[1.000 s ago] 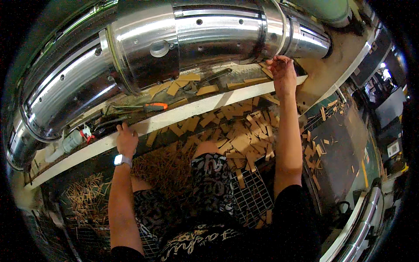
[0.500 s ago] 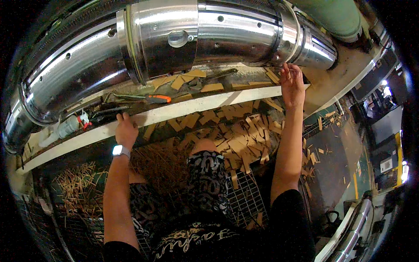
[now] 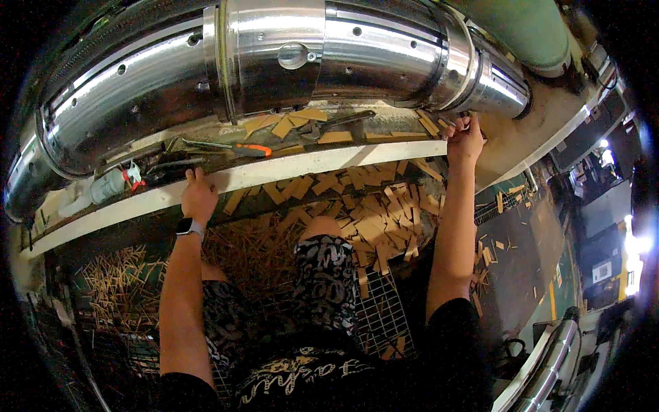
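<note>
While the person leans over the machine, the left hand (image 3: 199, 197) lies on the white beam (image 3: 295, 163), its fingers bent together over the far edge; I cannot tell whether they grip it or only rest there. Farther right, the right hand (image 3: 465, 143) is up by the underside of the steel roller (image 3: 271, 75), near its right end, with the fingers curled in toward the thumb. Whether they pinch something small or touch the metal, I cannot tell from here.

The roller spans the far side from left to right, bright and banded, with small holes along it and a larger round opening near its middle. Between roller and beam runs a narrow ledge (image 3: 405, 128). On it, to the right of the left hand, lies a screwdriver (image 3: 254, 150) with an orange handle; beyond that are some cardboard pieces (image 3: 292, 123) and a dark wrench (image 3: 350, 118). Left of the left hand sits a pale grey tube (image 3: 110, 185) with a red and white end.

On the near side of the beam, cardboard strips (image 3: 384, 216) are heaped around the person's knees, with thinner slivers (image 3: 123, 275) at the left and a wire grid (image 3: 381, 309) nearer to the body. A watch (image 3: 191, 226) circles the left wrist. Off to the far right stands a green cylinder (image 3: 522, 34).
</note>
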A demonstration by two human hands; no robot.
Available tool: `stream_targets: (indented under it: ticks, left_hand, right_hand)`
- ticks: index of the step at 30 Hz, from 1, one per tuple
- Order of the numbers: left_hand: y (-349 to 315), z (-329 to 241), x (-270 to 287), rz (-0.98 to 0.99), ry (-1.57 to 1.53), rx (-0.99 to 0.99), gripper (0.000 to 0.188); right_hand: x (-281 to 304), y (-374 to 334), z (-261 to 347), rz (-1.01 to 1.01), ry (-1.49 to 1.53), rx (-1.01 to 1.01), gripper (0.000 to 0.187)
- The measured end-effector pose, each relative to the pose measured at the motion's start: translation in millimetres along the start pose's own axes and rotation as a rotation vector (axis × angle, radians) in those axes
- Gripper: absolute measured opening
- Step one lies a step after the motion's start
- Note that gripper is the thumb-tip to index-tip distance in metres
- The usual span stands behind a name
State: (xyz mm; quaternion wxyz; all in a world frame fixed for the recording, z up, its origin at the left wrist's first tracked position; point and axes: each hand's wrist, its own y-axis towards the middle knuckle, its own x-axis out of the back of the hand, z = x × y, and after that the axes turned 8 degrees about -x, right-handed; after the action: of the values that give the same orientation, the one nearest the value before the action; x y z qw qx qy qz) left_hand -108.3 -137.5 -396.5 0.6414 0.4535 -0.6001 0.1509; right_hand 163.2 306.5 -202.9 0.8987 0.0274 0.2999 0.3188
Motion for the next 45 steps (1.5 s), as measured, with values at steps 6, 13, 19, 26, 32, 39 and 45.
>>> stream_targets:
  ticks: [6, 13, 19, 26, 32, 39, 45]
  left_hand:
    - [-1.2, 1.8, -5.6, -0.075, 0.087, 0.017, 0.039]
    - [-2.0, 19.5, -18.1, -0.055, 0.132, -0.041, 0.043]
    - [3.1, 10.7, -19.9, 0.006, 0.119, -0.017, 0.046]
    - [-0.9, 14.7, -19.2, -0.080, 0.072, -0.013, 0.043]
    - [-0.3, -0.8, -3.9, -0.080, 0.038, 0.019, 0.043]
    - [2.7, 3.5, 1.1, -0.021, -0.017, 0.027, 0.046]
    - [-0.6, 22.2, -20.2, -0.070, 0.072, -0.003, 0.045]
  right_hand:
    - [10.0, 3.5, -12.7, -0.014, 0.119, 0.075, 0.019]
    - [5.0, -20.5, -14.7, 0.208, -0.042, 0.176, 0.025]
    - [41.6, -9.5, 16.8, 0.053, -1.073, 0.330, 0.024]
    - [15.9, -18.0, 42.2, -0.058, -1.994, 0.675, 0.013]
    - [28.1, -4.1, 40.6, 0.058, -1.790, 0.518, 0.015]
    - [-27.0, -7.2, 61.2, 0.278, -1.341, -0.053, 0.016]
    - [-40.7, 4.3, 70.4, 0.675, -1.323, -0.185, 0.020]
